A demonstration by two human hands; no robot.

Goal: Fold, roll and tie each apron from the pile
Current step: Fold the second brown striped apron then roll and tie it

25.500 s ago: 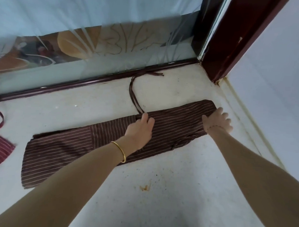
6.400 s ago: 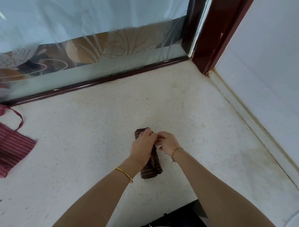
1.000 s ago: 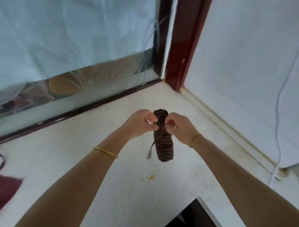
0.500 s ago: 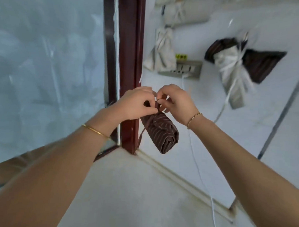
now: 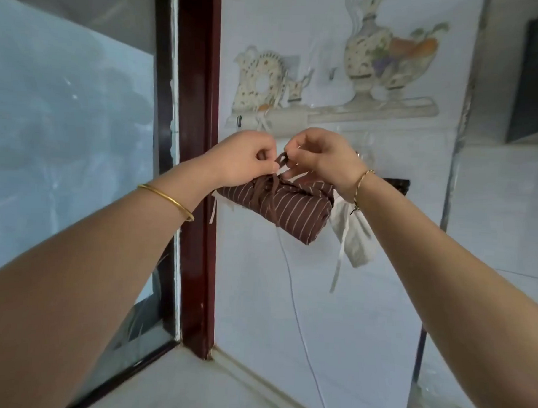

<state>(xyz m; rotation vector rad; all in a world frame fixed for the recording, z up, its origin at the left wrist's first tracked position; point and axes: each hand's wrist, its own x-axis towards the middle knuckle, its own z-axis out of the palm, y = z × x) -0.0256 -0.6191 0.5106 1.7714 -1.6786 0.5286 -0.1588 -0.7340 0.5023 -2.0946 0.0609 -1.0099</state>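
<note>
the rolled apron [image 5: 287,209] hangs in mid-air just under both hands, long axis running left to right. left hand [image 5: 243,159] and right hand [image 5: 322,158] each pinch the strap [image 5: 281,160] above it, equally near.

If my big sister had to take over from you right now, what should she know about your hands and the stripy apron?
Left hand: pinches the brown tie string above the roll.
Right hand: pinches the same string from the other side.
The brown striped apron is folded and rolled into a bundle, held up in the air in front of the wall, with the string wrapped around its middle.
Done: folding, rolling, wrapping the string.
Left: finish the knot at the top, which seems not yet pulled tight, then set this roll down. Any other aprons to do are out of view. A white tied bundle hangs on the wall behind.
</note>
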